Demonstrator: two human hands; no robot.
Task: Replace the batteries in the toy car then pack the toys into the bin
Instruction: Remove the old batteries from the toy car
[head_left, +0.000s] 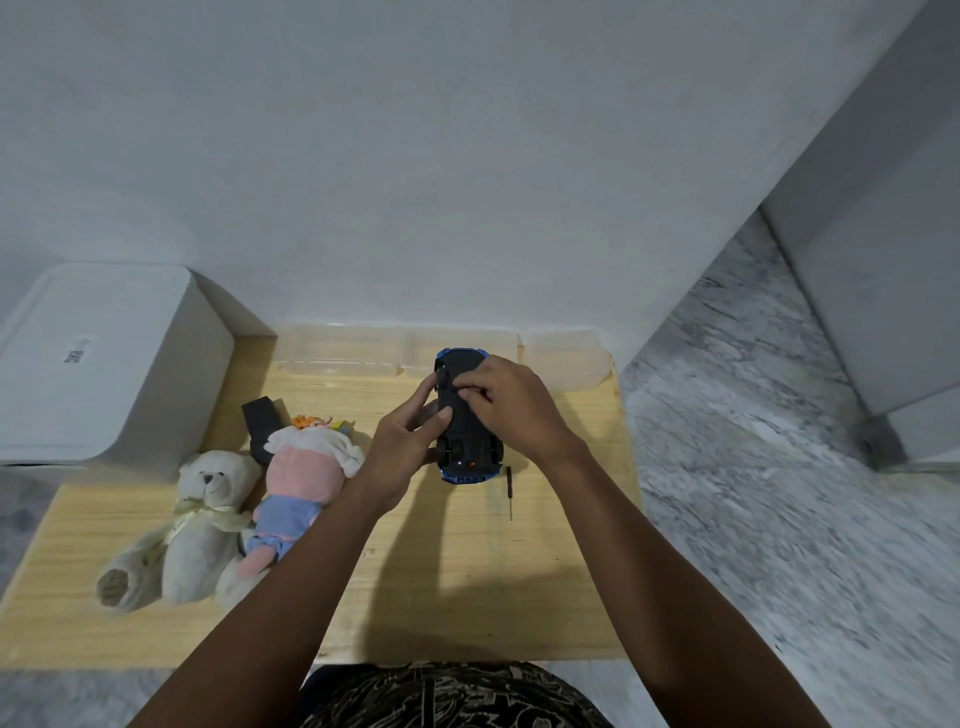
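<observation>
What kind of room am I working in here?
Probably a home room, not a workshop: a low wooden table against a plain white wall, marble-look floor tiles, and a white storage bin beside soft toys.

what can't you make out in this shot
- Battery cover of the car, head view: hidden under the right hand.
- Car's top side: faces down.
- Black object: partly behind the doll.
- Label on the white bin: too small.
- Left hand fingertips: behind the car.
</observation>
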